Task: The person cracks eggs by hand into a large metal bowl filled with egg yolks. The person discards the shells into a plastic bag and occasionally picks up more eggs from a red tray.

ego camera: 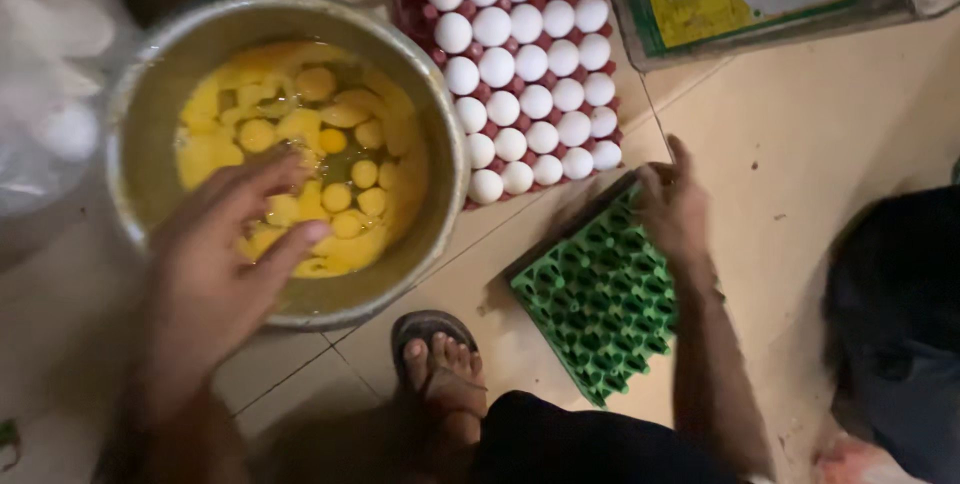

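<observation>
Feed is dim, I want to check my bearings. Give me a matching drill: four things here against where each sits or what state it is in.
1. metal bowl
2. red tray
3. green tray
4. left hand

a. empty, touched by the right hand
b. full of white eggs
c. holds cracked yolks
d. over the bowl's near rim

Pairs: 1-c, 2-b, 3-a, 4-d

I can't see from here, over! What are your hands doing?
Left hand over big metal pot of cracked eggs. Right hand on empty green egg tray. Red tray of white eggs beside pot.
</observation>
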